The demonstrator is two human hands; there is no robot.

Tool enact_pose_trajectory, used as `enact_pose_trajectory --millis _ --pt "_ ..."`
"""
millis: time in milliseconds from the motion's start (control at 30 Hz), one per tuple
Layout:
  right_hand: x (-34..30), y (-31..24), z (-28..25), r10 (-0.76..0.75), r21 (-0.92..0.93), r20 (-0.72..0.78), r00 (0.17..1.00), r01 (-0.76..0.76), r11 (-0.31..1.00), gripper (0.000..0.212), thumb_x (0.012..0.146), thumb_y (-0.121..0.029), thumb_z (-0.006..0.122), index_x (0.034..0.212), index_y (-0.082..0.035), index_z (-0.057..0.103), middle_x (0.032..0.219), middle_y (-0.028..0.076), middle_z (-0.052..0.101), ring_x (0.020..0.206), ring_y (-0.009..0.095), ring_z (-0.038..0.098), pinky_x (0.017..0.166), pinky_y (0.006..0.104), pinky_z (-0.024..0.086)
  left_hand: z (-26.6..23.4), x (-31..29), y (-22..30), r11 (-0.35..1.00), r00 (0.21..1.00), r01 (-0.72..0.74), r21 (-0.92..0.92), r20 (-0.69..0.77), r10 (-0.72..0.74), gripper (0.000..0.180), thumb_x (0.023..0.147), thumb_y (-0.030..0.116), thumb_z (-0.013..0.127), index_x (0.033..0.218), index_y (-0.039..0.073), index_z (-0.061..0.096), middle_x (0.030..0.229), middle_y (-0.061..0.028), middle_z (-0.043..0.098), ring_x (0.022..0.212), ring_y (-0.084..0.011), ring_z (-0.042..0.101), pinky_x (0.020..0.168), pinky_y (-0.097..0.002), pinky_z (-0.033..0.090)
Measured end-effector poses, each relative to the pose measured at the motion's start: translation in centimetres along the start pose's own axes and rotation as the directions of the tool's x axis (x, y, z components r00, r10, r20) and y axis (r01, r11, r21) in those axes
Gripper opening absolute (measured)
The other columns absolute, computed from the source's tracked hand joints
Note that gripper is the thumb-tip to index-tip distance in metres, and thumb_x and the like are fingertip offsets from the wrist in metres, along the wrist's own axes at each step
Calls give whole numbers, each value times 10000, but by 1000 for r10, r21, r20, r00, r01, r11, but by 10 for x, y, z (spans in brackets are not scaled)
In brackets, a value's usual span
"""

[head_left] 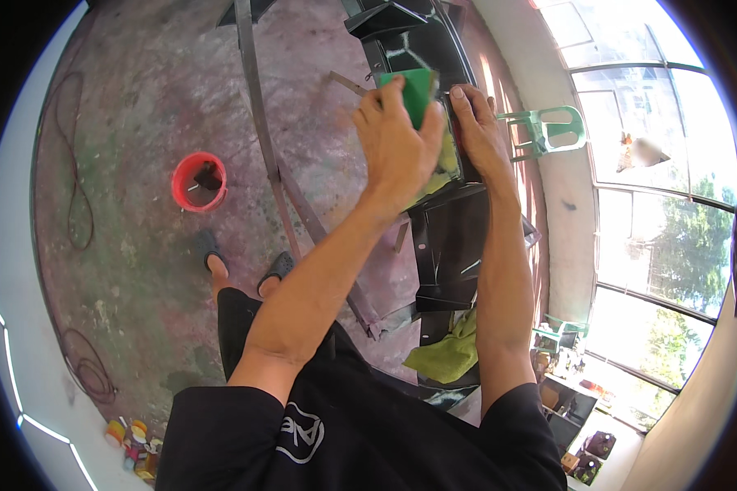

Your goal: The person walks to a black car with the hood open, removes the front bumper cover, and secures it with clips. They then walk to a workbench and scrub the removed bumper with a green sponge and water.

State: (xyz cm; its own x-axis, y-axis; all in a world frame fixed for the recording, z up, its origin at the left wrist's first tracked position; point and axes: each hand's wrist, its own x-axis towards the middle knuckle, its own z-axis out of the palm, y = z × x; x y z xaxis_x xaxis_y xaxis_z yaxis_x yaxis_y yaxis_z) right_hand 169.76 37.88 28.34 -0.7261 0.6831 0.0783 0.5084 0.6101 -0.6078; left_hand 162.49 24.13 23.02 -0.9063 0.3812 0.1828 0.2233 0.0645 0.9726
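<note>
My left hand (397, 147) is closed around a flat green block (415, 94), which looks like a sanding block, and holds it above the work piece. Motion slightly blurs that hand. Underneath lies a long black panel (454, 237), likely a vehicle body part, on a stand. A yellow-green patch (448, 159) shows beside my left hand; whether it is cloth or surface I cannot tell. My right hand (479, 131) grips the panel's far right edge, thumb on top, with its other fingers partly hidden. A green cloth (446, 352) is draped over the panel's near end.
A red bucket (178, 182) with something dark inside stands on the stained floor to the left. Metal stand bars (258, 106) run beside the panel. Green plastic chairs (561, 131) stand by the windows at right. Hoses (78, 180) lie along the left wall.
</note>
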Motion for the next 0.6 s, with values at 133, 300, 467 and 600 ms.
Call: enact_pose_trajectory --millis 133,300,467,600 --pt "-1 1 1 -26 -33 -25 999 25 999 572 1059 -608 575 1335 -119 684 1392 171 668 1544 458 366 1339 516 87 1 16 -18 1000 999 17 -14 -43 -18 641 957 348 712 1448 -23 535 1330 -325 553 1238 -471 478 1104 -556 379" --pt "1 6 2 33 19 -22 999 -32 999 611 1045 -629 587 1334 -99 684 1484 179 616 1572 470 312 1337 518 97 -1 4 -7 999 1000 -15 35 -11 15 616 955 346 714 1426 -18 557 1354 -316 553 1246 -476 482 1094 -559 396" --pt "-2 1 1 -9 -24 -13 1000 9 1000 605 1045 -633 585 1337 -113 685 1490 172 612 1578 464 303 1336 520 95 -8 27 -24 996 996 83 10 24 -83 612 952 344 718 1425 -10 560 1406 -313 521 1270 -469 470 1103 -553 400" --pt "-2 -1 0 54 32 -18 998 -54 998 622 1044 -631 588 1328 -86 683 1476 174 619 1554 440 363 1338 518 85 -6 14 -18 998 1000 8 62 11 -9 616 956 354 711 1428 -12 556 1403 -316 527 1273 -471 470 1103 -557 401"
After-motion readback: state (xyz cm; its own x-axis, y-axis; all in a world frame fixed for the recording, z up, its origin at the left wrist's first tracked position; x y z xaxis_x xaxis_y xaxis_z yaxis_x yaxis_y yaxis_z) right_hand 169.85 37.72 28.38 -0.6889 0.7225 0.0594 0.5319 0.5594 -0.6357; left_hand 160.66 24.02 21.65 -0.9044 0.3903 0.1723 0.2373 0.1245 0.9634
